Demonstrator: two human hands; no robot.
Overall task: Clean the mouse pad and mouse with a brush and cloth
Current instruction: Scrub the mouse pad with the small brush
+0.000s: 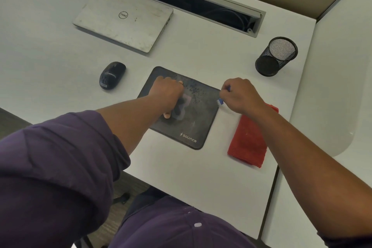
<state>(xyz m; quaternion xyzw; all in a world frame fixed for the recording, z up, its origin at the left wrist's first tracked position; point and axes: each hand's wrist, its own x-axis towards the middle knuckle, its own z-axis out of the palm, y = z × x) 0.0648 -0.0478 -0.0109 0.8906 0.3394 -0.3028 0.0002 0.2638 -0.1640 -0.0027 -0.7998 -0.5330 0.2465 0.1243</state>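
A dark grey mouse pad (193, 127) with speckled dust on its far part lies on the white desk (191, 177). My left hand (167, 92) presses down on the pad's left half, thumb and one fingertip spread out. My right hand (239, 94) grips a small blue and white brush (219, 102), whose bristle head touches the pad's right edge. A folded red cloth (247, 141) lies just right of the pad, partly under my right forearm. The black mouse (111, 75) sits on the desk left of the pad, apart from both hands.
A shut silver laptop (122, 18) lies at the back left. An open grey cable tray (203, 6) runs along the back. A black mesh pen cup (276, 56) stands at the right, beyond the cloth. The desk edge runs close to my body.
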